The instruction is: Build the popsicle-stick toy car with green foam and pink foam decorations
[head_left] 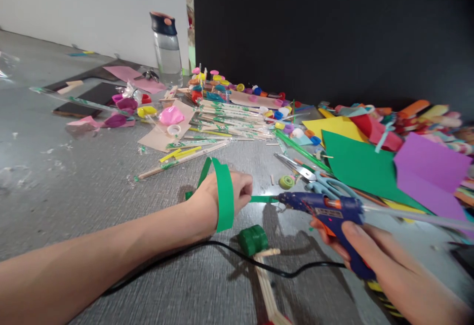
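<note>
In the head view, a hot glue gun (328,205) is gripped by the right hand (387,261); at its nozzle (280,198), a green paper strip (262,199) is pinched by the left hand (239,187). The strip is best held taut, with the nozzle kept off that hand.

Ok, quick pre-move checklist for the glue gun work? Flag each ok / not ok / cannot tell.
1. Glue gun gripped by its handle in the right hand: ok.
2. Glue stick loaded: ok, sticks out the back.
3. Green strip held by the left hand: ok, nozzle at its free end.
4. Glue on the strip: cannot tell, too small to see.
5. Black cord clear of the wooden stick piece: not ok, crosses it in this view.
6. Scissors out of hand: ok, lying on the table.
</note>
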